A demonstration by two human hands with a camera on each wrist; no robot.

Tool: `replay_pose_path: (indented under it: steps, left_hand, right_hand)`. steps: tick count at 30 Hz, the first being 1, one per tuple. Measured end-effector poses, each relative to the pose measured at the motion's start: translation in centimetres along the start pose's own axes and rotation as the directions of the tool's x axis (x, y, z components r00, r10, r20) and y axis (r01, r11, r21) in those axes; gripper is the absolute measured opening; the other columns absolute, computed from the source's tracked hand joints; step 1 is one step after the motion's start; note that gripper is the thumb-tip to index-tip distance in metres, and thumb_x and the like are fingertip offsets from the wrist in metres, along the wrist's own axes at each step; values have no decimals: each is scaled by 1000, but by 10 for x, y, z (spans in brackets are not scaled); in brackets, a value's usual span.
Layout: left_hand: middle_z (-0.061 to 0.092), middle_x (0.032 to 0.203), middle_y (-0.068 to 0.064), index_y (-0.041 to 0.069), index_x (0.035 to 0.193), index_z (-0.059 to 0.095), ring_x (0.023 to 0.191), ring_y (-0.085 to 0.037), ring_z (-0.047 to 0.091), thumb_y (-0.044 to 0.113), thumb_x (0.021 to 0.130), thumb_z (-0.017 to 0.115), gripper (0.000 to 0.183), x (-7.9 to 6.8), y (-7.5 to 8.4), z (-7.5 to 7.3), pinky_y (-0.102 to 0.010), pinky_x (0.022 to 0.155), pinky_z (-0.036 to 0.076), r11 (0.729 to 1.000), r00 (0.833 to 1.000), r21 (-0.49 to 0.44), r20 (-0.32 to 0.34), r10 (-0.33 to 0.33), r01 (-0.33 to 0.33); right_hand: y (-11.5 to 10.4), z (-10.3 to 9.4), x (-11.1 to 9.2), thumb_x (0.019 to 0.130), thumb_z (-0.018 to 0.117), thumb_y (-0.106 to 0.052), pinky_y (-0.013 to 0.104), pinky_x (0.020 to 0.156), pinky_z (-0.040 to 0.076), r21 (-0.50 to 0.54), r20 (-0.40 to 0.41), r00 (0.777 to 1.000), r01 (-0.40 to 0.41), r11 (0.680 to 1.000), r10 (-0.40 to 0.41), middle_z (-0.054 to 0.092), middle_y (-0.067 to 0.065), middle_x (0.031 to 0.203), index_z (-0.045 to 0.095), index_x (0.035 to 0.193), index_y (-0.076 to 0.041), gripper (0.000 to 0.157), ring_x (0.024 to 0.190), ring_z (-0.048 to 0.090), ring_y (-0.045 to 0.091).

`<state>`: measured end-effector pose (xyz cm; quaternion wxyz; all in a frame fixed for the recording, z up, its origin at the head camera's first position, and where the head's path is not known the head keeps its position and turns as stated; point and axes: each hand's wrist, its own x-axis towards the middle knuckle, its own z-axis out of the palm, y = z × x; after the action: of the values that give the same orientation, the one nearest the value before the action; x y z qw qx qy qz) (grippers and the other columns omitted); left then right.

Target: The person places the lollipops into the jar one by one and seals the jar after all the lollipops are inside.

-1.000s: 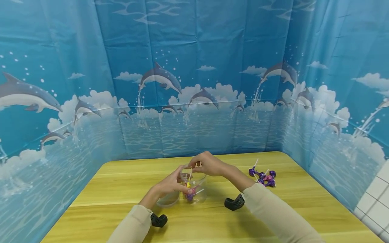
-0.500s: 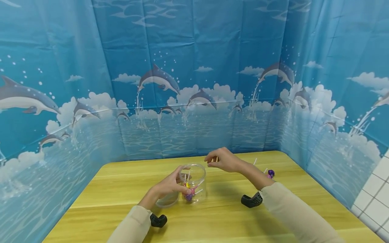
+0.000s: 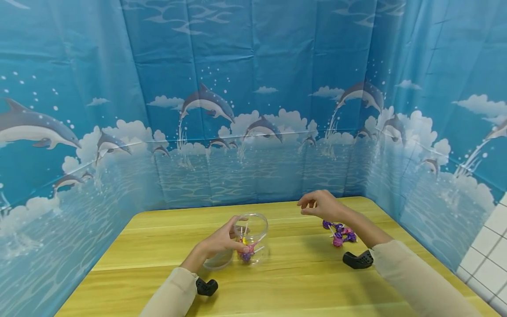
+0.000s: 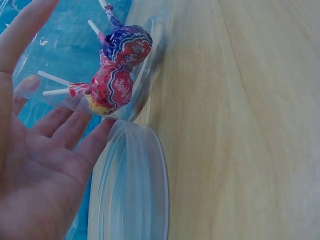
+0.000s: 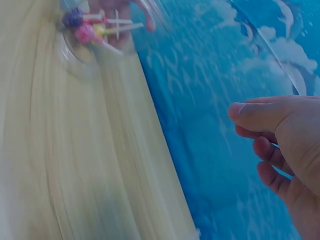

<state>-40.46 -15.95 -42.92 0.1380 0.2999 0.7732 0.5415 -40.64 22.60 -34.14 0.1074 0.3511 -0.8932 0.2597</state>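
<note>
The left hand (image 3: 219, 242) curls round an upright, clear round plastic jar (image 3: 258, 235) containing red, purple and yellow wrapped lollipops (image 4: 120, 65). Right of the jar, the right hand (image 3: 324, 207), fingers loosely bent round nothing, hangs near a purple-and-pink lollipop heap (image 3: 338, 240). Left of it lies a translucent round plastic lid (image 3: 219, 262).

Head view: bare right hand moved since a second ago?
Yes: the right hand went right, away from the clear cylindrical plastic jar, toward the purple and pink wrapped lollipops.

Lollipops (image 3: 246, 255) in jar (image 3: 263, 230), lid (image 3: 218, 263) left, more lollipops (image 3: 338, 241) right
</note>
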Motion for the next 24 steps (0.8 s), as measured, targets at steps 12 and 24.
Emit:
replay_pose_path:
  steps: [12, 24]
  left_hand:
    - [47, 150, -23, 20, 160, 31, 136, -40, 48, 16, 91, 82, 86, 1, -5, -1, -53, 104, 46, 1000, 1000, -12, 9, -1, 1]
    - [50, 148, -21, 22, 160, 32, 136, -40, 48, 18, 91, 82, 86, 2, -5, -2, -55, 104, 46, 1000, 1000, 2, 7, -12, 12]
  right_hand:
    - [40, -22, -40, 97, 74, -11, 34, 67, 55, -27, -25, 995, -98, 995, 98, 74, -1, 97, 77, 110, -5, 14, 84, 65, 17]
    - [74, -29, -79, 98, 75, -20, 36, 69, 55, -5, 15, 976, -218, 976, 218, 73, 10, 108, 77, 111, -2, 23, 88, 66, 22]
